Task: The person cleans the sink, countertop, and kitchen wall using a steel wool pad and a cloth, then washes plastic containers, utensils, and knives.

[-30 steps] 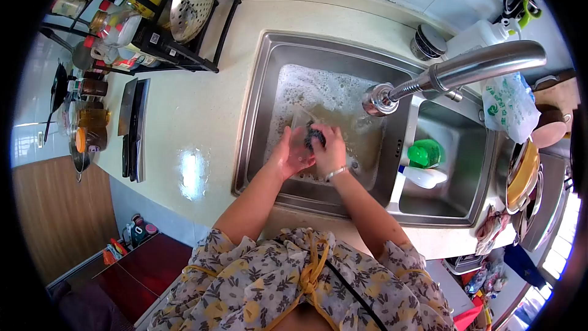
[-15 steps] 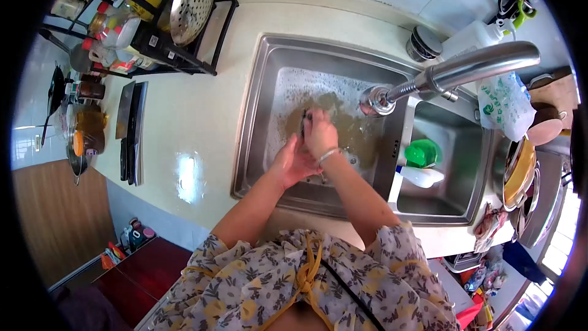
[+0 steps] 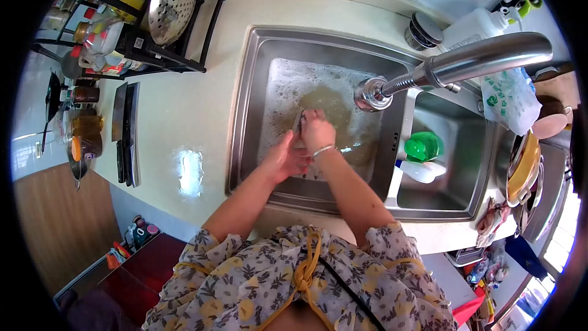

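Note:
My right hand (image 3: 318, 133) is closed over a small dark thing (image 3: 299, 121) above the murky, sudsy water (image 3: 294, 76) in the large sink basin (image 3: 248, 104). Only a narrow dark edge of it shows beside my fingers, so its kind is unclear. My left hand (image 3: 283, 158) cups against the right one from the lower left, its palm turned up and its fingers partly bent around the same spot. What lies between the two palms is hidden.
A steel faucet (image 3: 490, 58) reaches over the basin, its spray head (image 3: 372, 94) low to the right of my hands. The smaller basin holds a green bottle (image 3: 424, 146) and a white bottle (image 3: 419, 171). Knives (image 3: 127, 135) lie on the left counter beside a black rack (image 3: 211, 24).
The view has shifted slightly. Both hands stay together over the water with small rubbing movements, and the fingers of my left hand have moved a little under the right.

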The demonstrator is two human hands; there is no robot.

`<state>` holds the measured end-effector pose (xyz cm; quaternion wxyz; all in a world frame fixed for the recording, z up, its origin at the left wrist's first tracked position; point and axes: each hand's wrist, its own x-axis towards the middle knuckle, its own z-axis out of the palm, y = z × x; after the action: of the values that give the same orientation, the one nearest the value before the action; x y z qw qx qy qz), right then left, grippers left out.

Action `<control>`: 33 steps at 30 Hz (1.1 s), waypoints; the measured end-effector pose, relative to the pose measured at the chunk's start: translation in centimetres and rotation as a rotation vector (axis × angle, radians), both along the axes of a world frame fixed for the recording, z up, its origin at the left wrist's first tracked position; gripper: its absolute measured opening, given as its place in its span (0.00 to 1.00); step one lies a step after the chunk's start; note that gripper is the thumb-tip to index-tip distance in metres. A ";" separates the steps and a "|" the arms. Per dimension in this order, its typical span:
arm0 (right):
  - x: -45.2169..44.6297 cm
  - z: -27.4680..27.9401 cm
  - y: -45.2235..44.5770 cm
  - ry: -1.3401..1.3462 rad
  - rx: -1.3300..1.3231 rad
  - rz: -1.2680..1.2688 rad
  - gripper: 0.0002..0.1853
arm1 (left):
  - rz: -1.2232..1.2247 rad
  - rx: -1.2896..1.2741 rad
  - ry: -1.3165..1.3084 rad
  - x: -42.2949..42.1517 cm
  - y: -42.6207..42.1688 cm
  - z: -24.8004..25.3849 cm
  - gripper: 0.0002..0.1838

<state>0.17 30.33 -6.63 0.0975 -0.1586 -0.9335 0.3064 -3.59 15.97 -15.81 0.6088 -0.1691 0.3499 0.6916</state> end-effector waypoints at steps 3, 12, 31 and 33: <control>-1.1 -2.1 0.9 -0.223 0.072 -0.005 0.08 | -0.045 0.080 0.055 -0.5 0.4 -1.3 0.33; 2.0 -6.0 4.0 -0.453 -0.177 -0.232 0.10 | 0.002 -0.210 -0.017 -1.2 0.8 7.7 0.39; -0.7 -2.1 0.3 0.201 -0.098 -0.086 0.10 | -0.018 -0.069 -0.020 -1.1 0.7 8.9 0.30; -1.0 -2.9 0.6 0.127 0.207 -0.031 0.11 | 0.006 -0.038 0.014 -1.0 0.7 8.4 0.30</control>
<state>-0.87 30.98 -9.48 0.1770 -0.1425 -0.9495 0.2161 -4.62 16.67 -7.46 0.6009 -0.1769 0.3670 0.6877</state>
